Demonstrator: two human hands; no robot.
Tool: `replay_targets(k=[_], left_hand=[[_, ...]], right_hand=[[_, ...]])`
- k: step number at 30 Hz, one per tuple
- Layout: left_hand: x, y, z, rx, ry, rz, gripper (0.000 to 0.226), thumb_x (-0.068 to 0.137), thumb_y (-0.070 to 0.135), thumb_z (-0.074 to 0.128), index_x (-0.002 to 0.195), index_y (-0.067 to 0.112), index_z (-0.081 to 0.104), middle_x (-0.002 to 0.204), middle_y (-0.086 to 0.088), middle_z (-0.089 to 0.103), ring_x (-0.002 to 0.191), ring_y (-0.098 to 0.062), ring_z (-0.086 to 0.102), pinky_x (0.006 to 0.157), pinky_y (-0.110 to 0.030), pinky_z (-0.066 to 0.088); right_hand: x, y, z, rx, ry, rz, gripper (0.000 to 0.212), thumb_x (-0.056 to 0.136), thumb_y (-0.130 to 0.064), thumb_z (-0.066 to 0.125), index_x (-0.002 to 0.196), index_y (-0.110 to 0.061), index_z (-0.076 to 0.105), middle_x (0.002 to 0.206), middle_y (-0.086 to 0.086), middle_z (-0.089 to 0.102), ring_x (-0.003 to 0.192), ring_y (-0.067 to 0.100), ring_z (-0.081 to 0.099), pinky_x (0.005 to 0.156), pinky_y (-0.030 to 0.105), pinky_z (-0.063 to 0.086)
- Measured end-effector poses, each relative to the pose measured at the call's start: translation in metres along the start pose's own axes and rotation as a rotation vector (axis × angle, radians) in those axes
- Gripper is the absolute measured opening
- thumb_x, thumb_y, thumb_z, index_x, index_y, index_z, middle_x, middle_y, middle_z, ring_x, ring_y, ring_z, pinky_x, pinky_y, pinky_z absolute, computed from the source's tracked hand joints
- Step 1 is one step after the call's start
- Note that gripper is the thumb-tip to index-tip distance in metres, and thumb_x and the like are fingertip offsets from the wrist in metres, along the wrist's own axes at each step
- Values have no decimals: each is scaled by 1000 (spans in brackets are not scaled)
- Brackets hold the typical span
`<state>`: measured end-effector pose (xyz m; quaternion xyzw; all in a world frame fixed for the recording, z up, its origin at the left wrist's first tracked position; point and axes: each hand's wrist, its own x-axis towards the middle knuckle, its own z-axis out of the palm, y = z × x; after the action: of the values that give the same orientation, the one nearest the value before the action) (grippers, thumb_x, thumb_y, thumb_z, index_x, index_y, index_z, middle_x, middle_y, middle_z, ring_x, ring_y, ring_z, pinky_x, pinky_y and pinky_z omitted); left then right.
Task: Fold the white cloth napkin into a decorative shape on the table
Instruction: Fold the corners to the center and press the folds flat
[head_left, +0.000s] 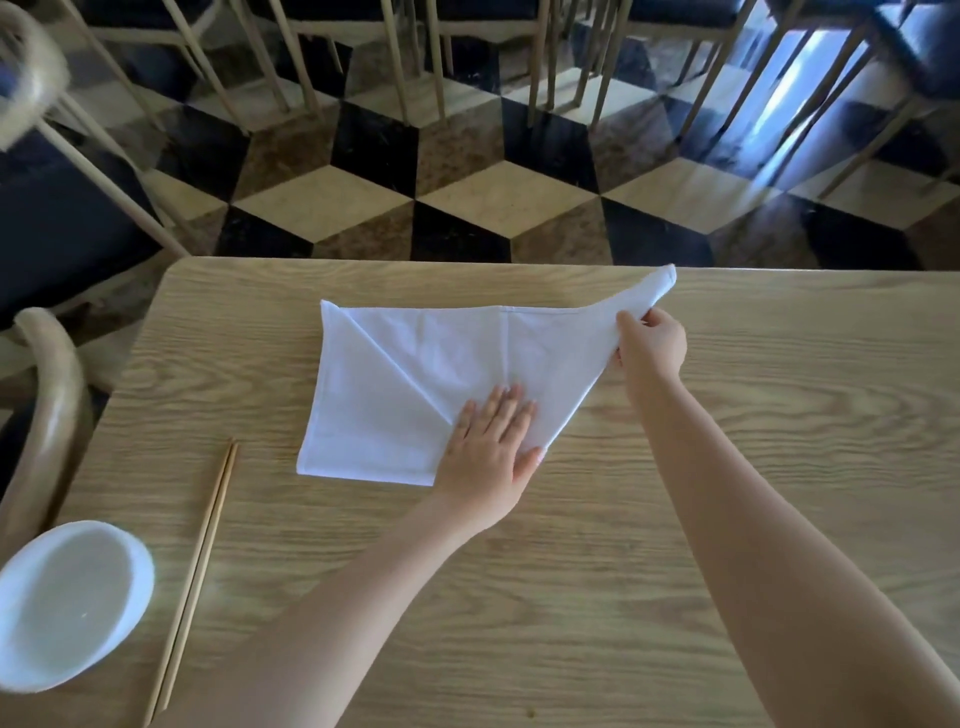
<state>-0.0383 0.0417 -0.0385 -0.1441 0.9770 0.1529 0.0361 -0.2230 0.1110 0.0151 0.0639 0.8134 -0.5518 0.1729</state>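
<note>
The white cloth napkin (410, 364) lies partly folded in the middle of the wooden table (675, 519), with a diagonal crease on its left half and a straight crease down its centre. My left hand (491, 447) rests flat, fingers spread, on the napkin's near edge at the centre. My right hand (649, 343) pinches the napkin's right corner and holds it lifted off the table, so the right half slopes up toward the far edge.
A white bowl (67, 603) sits at the table's near left corner, with a pair of wooden chopsticks (197, 571) beside it. A curved chair back (52, 405) stands at the left edge. More chairs stand on the chequered floor beyond the table.
</note>
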Motion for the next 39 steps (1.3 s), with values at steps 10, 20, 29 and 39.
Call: replay_targets(k=[10,20,29,39], left_hand=[[89,-36,-123,-1458,93,-499,33,89,48,52,109,22,58,103,-5,69,91,-22,68,81,-39,57],[105,-99,-117,-1092,178,-789,27,88,2,51,114,5,57,107,-14,62,97,-27,62,65,-32,55],[93,-138,-115,-1168,273,-725,26,86,-4,55,111,3,56,105,-14,58,96,-24,60,68,-25,54],[86,-170,-109,-832,285,-647,44,83,3,65,124,11,52,112,-10,50,92,-21,60,68,-23,56]], right_hand=[[-27,-23,57,-228,-324,-609,19,86,-18,58,69,-24,53,61,-15,52,55,-2,47,55,11,38],[-100,58,23,-458,-253,-605,30,79,-20,68,108,-14,61,99,-1,64,96,23,47,85,32,38],[-158,113,31,-600,-6,-528,16,76,-17,73,82,-19,58,78,-5,57,77,23,49,67,29,29],[-150,115,21,-573,-72,-664,14,77,-11,73,82,-17,62,76,-5,58,74,21,47,71,29,36]])
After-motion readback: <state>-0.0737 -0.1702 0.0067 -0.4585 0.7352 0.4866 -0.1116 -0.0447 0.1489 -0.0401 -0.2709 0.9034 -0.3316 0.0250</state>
